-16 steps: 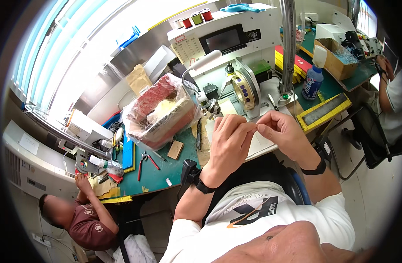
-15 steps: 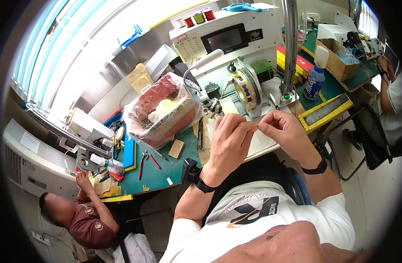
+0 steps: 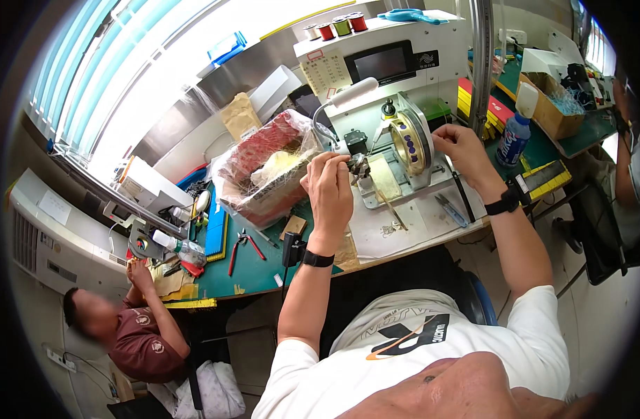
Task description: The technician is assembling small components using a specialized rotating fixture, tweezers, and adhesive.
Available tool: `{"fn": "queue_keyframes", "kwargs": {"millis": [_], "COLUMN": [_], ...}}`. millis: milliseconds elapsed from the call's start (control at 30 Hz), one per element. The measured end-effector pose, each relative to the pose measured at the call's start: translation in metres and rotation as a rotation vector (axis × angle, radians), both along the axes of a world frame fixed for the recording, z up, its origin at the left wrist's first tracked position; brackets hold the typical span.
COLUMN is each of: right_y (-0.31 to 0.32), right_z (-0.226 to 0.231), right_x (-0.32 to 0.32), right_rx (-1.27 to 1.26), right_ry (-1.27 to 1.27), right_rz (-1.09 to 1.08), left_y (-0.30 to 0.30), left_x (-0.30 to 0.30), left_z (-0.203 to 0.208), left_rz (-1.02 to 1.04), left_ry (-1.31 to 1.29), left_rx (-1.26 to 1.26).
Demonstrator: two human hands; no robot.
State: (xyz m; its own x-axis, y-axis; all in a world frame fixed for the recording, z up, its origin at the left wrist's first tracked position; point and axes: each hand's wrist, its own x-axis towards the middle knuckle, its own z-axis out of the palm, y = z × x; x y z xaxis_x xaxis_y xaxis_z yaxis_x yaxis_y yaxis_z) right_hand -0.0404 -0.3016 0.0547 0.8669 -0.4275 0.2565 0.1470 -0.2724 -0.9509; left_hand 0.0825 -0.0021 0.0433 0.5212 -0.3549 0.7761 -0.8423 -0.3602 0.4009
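My left hand [image 3: 329, 192] is closed, its thumb and fingertips together at the small metal clamp [image 3: 359, 165] on the front of a white winding machine [image 3: 432, 52] with a screen. Whatever those fingers pinch is too small to make out. On the other side of the gold-rimmed wheel [image 3: 409, 148], my right hand [image 3: 465, 155] is raised with thumb and forefinger pinched; what they hold, if anything, cannot be seen. Below the clamp, a thin brown stick [image 3: 394, 209] and a small tangle of thread [image 3: 390, 229] lie on the white base plate [image 3: 376, 246].
Left of the machine stands a plastic-lined box [image 3: 264, 199]. Red-handled pliers [image 3: 244, 250] lie on the green mat [image 3: 219, 279]. Tweezers [image 3: 451, 211] rest on the base's right side. Further right are a blue spray bottle [image 3: 513, 140] and a yellow-edged tray [image 3: 547, 180]. A co-worker [image 3: 149, 335] sits at left.
My hands were together in front of the wheel; now they are apart. The left has gone to the clamp, the right up to the wheel's right side. The view has shifted slightly.
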Motion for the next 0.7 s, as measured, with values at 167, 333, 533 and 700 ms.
{"fn": "queue_keyframes", "kwargs": {"millis": [167, 333, 533, 700], "right_y": [-0.003, -0.005, -0.004, -0.004], "right_z": [0.003, 0.011, 0.013, 0.016], "right_x": [0.023, 0.028, 0.032, 0.03], "right_rx": [0.267, 0.392, 0.415, 0.419], "right_ry": [0.078, 0.086, 0.086, 0.061], "right_rz": [0.273, 0.384, 0.445, 0.468], "left_y": [-0.01, -0.03, -0.057, -0.076], "left_x": [0.004, -0.032, -0.035, -0.029], "left_z": [0.003, 0.03, 0.03, 0.031], "left_rz": [0.055, 0.004, -0.064, -0.111], "left_ry": [-0.047, -0.135, -0.168, -0.216], "left_rx": [-0.07, 0.025, 0.066, -0.01]}}
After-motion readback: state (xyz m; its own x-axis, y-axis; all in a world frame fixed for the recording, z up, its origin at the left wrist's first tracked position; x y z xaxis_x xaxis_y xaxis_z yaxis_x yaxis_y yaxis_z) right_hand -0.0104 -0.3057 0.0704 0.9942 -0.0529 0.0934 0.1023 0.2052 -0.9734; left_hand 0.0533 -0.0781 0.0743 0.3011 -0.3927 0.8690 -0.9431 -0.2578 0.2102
